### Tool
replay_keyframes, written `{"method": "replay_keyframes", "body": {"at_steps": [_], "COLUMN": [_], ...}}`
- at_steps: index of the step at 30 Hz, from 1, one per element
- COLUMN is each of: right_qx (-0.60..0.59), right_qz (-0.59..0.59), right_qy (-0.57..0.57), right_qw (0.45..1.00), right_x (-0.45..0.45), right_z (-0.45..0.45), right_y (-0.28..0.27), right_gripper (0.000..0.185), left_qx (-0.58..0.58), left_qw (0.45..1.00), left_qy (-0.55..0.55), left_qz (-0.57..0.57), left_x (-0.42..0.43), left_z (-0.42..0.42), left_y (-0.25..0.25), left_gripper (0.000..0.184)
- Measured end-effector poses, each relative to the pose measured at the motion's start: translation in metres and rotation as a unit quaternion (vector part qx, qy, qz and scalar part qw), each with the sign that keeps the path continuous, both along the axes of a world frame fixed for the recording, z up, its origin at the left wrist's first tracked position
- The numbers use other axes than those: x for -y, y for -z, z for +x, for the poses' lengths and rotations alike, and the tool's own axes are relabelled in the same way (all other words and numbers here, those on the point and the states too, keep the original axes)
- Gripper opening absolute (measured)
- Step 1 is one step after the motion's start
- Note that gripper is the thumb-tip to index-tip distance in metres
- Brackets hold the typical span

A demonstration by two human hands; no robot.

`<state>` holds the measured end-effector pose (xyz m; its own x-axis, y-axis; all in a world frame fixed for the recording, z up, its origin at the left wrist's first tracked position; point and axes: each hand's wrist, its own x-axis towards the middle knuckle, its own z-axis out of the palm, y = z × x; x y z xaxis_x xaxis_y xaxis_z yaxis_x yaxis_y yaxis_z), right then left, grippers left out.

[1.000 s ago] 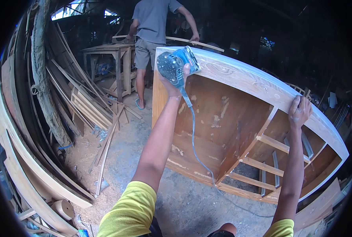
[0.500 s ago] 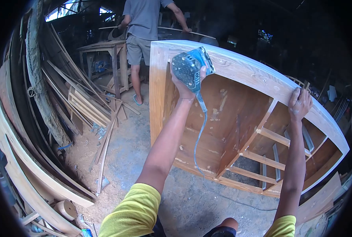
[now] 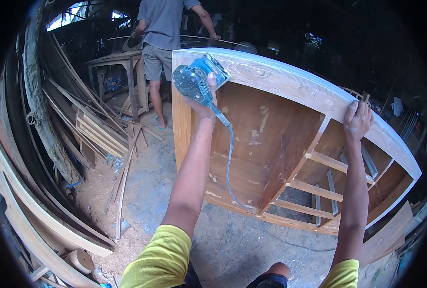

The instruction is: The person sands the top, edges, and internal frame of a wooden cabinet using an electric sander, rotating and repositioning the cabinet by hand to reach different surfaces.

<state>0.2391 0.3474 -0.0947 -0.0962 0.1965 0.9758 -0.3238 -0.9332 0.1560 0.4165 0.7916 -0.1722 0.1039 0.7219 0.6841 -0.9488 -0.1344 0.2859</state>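
My left hand [image 3: 203,108] is wrapped around a dusty blue electric sander [image 3: 192,82]. The sander's flat pad faces the top rail of a wooden cabinet frame [image 3: 290,85], near the left corner; whether it touches the wood I cannot tell. Its cord [image 3: 231,158] hangs down across the cabinet's open front. Farther right, my right hand [image 3: 358,121] grips the same rail, fingers bent over its outer edge. Inside the cabinet are brown panels, a divider and several crossbars [image 3: 314,190].
A co-worker in grey [image 3: 163,29] stands beyond the cabinet, holding a long thin strip near a wooden table [image 3: 115,60]. Boards and offcuts [image 3: 103,132] pile up at left beside a rough post [image 3: 43,105]. Sawdust covers part of the concrete floor [image 3: 146,182].
The sander in my left hand has moved left along the rail, closer to the cabinet's corner. My right hand keeps its hold on the rail. The whole view has shifted slightly.
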Motion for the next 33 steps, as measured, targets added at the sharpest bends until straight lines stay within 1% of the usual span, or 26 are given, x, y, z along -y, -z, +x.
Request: {"method": "replay_keyframes", "body": {"at_steps": [1,2,3,4,6,7,9,11,12,14,15,17,19,20,21,22,23,25,26,27,28,29,30,31,33], "right_qx": [0.003,0.001,-0.001,-0.003,-0.007,-0.013,-0.001,0.007,0.006,0.009,0.009,0.014,0.007,0.002,0.002,-0.004,-0.009,-0.011,-0.012,-0.008,-0.004,-0.001,0.003,0.003,0.013], "right_qz": [-0.003,-0.002,0.000,0.002,0.006,0.011,0.001,-0.007,-0.007,-0.006,-0.004,-0.002,-0.002,-0.001,-0.004,0.000,0.004,0.005,0.007,0.008,0.006,0.004,-0.001,-0.001,-0.006], "right_qy": [-0.001,-0.002,-0.010,-0.017,-0.018,-0.019,-0.018,-0.015,-0.007,-0.002,-0.004,-0.019,-0.014,-0.010,-0.012,-0.017,-0.022,-0.026,-0.027,-0.025,-0.021,-0.017,-0.004,-0.002,-0.003], "right_qw": [1.000,1.000,1.000,1.000,1.000,1.000,1.000,1.000,1.000,1.000,1.000,1.000,1.000,1.000,1.000,1.000,1.000,1.000,1.000,1.000,1.000,1.000,1.000,1.000,1.000], "right_x": [0.000,0.001,0.002,0.001,0.000,0.000,0.000,-0.001,-0.003,-0.006,-0.007,-0.007,-0.005,-0.005,-0.005,-0.004,-0.003,-0.005,-0.005,-0.005,-0.006,-0.006,-0.006,-0.006,-0.006], "right_z": [0.000,0.000,-0.001,-0.001,-0.002,-0.003,-0.001,-0.003,-0.004,-0.003,-0.002,-0.002,-0.005,-0.005,-0.005,-0.006,-0.005,-0.005,-0.006,-0.006,-0.005,-0.004,-0.004,-0.005,-0.003], "right_y": [0.000,0.000,0.000,0.000,0.000,0.000,-0.001,-0.002,-0.001,-0.001,-0.001,-0.001,-0.001,-0.001,-0.002,-0.002,-0.001,-0.001,-0.001,-0.001,-0.001,-0.001,-0.001,-0.002,-0.001], "right_gripper": [0.023,0.023,0.023,0.023,0.023,0.023,0.023,0.022,0.022,0.021,0.021,0.021,0.021,0.021,0.021,0.021,0.021,0.020,0.020,0.020,0.019,0.019,0.018,0.018,0.019], "left_qx": [0.001,0.027,0.025,0.058,0.098,0.092,0.090,0.018,0.017,-0.013,-0.014,0.022,0.046,0.045,0.043,0.040,0.040,0.025,0.017,0.004,-0.001,-0.003,-0.040,-0.033,-0.046], "left_qw": [0.998,0.997,0.997,0.992,0.982,0.982,0.981,0.995,0.995,0.996,0.996,0.999,0.998,0.998,0.999,0.998,0.997,0.994,0.998,0.999,1.000,0.999,0.999,0.997,0.997], "left_qy": [0.022,-0.015,-0.016,-0.046,-0.074,-0.083,-0.088,0.043,0.047,0.072,0.070,-0.015,0.045,0.044,-0.006,-0.056,-0.059,-0.081,-0.023,0.021,0.011,0.040,-0.019,0.028,0.001], "left_qz": [0.056,0.065,0.067,0.106,0.142,0.145,0.145,0.088,0.091,0.046,0.048,0.046,0.013,0.011,0.011,0.013,0.012,0.063,0.059,0.046,0.012,-0.013,-0.023,-0.065,-0.070], "left_x": [0.013,0.030,0.039,0.046,0.047,0.042,0.028,0.008,0.007,0.002,0.006,0.037,0.075,0.089,0.100,0.103,0.097,0.083,0.072,0.056,0.042,0.026,0.010,0.002,-0.006], "left_z": [-0.010,0.004,-0.006,-0.020,-0.028,-0.025,-0.018,-0.008,-0.010,-0.012,-0.012,-0.010,-0.027,-0.035,-0.039,-0.042,-0.042,-0.034,-0.029,-0.021,0.000,-0.003,-0.001,-0.007,0.000], "left_y": [-0.002,0.000,-0.004,-0.010,-0.017,-0.016,-0.013,-0.003,0.000,0.001,0.001,0.000,-0.013,-0.019,-0.025,-0.029,-0.029,-0.026,-0.025,-0.019,-0.013,-0.014,-0.014,-0.016,-0.015], "left_gripper": [0.054,0.058,0.058,0.060,0.062,0.061,0.061,0.058,0.058,0.054,0.054,0.055,0.064,0.064,0.069,0.074,0.074,0.078,0.081,0.080,0.077,0.065,0.053,0.047,0.046]}}
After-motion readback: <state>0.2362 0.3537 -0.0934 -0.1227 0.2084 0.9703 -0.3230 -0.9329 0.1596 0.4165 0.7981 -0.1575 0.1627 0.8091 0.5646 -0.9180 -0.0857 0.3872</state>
